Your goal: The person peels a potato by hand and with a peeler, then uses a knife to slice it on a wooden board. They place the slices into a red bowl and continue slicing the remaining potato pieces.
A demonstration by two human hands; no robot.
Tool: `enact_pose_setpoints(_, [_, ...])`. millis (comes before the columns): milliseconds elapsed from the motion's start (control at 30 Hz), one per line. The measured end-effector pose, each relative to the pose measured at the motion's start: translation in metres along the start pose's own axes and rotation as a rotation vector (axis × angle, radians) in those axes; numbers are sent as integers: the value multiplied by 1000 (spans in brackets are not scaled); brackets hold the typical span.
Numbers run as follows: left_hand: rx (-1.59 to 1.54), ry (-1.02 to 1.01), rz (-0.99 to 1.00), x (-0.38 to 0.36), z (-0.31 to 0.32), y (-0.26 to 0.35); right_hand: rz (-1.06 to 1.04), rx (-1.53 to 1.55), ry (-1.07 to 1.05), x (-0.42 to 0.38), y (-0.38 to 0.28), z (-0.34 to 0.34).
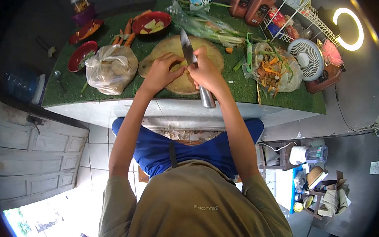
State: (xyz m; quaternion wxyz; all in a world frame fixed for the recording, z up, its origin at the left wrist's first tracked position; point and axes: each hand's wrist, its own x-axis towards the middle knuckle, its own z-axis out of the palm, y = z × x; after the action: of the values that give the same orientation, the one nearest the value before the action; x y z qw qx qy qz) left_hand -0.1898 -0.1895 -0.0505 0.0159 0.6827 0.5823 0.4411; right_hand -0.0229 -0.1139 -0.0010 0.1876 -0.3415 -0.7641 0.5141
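Your right hand (206,74) grips the knife (187,45), tip at 12 o'clock on the board (161,48); tuck back your left hand's (160,72) fingertips pinching the yellowish piece (183,65).

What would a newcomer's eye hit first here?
Probably the big knife in the right hand, its blade up over the round board, with the left hand beside it. Next, likely the glowing ring light at the far right, against the dark wall. Then the red bowl of pale pieces just beyond the board.
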Motion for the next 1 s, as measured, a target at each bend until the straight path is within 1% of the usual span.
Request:
enact_pose_setpoints(100, [-143, 79, -89, 6, 0, 7, -66, 111, 57, -19, -8, -10])
enact_pose_setpoints(167, [-384, 175, -348, 8, 4, 5, -107, 207, 94, -31, -9, -14])
enact_pose_setpoints(200, [-505, 227, -480, 9, 5, 6, -136, 274, 80, -35, -5, -15])
enact_pose_setpoints(300, [-813, 139, -545, 24, -5, 26, -224, 512, 29, -38, 3, -26])
enact_pose_setpoints(400, [-1163, -179, -669, 35, -9, 55, -241, 692, 0, -44, 3, -32])
enact_pose_setpoints(433, [-1019, -277, -575, 35, -9, 58, -276, 722, -2, -42, 8, -33])
enact_pose_setpoints(533, [-119, -305, -466, 51, -18, 68, -294, 741, 64, -47, 13, -47])
enact_pose_setpoints(633, [431, -503, -205, 42, -15, 51, -268, 763, 132, -54, 25, -64])
enact_pose_setpoints(700, [367, -546, -295, 41, -14, 49, -248, 757, 159, -58, 29, -69])
enact_pose_setpoints(733, [336, -569, -336, 42, -14, 51, -245, 723, 125, -59, 29, -71])
enact_pose_setpoints(867, [190, -540, -267, 31, -14, 26, -211, 601, 26, -59, 28, -70])
enact_pose_setpoints(933, [122, -493, -267, 28, -16, 25, -201, 535, 5, -57, 24, -62])
enact_pose_setpoints(1000, [145, -467, -324, 24, -18, 28, -182, 476, 13, -53, 18, -55])
